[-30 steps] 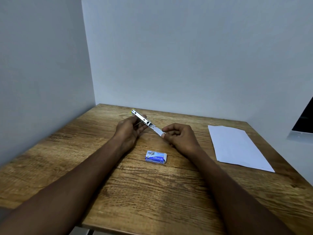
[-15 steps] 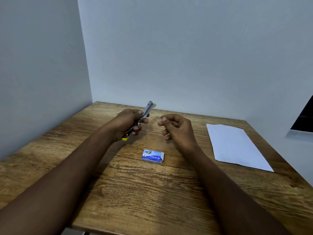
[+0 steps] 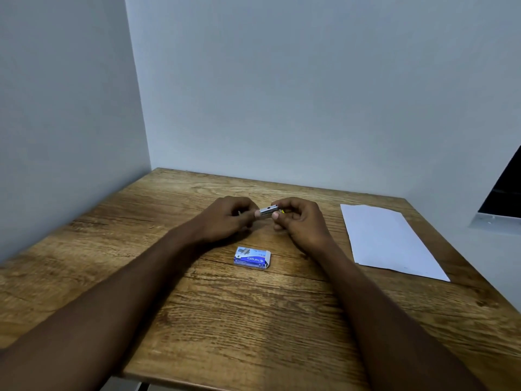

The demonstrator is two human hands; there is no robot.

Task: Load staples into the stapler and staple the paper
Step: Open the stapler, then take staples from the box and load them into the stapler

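Where it stood tilted, the stapler [image 3: 267, 211] now lies seemingly level between both hands.

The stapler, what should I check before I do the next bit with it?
1. Stapler held off the table: ok, the left hand and the right hand each grip one end.
2. Stapler opened for loading: cannot tell, the fingers cover most of it.
3. Staples already inside: cannot tell.
4. Staple box within reach: ok, it lies just in front of both hands.
5. Staple box opened: cannot tell.
6. Paper ready: ok, it lies flat to the right, nothing on it.
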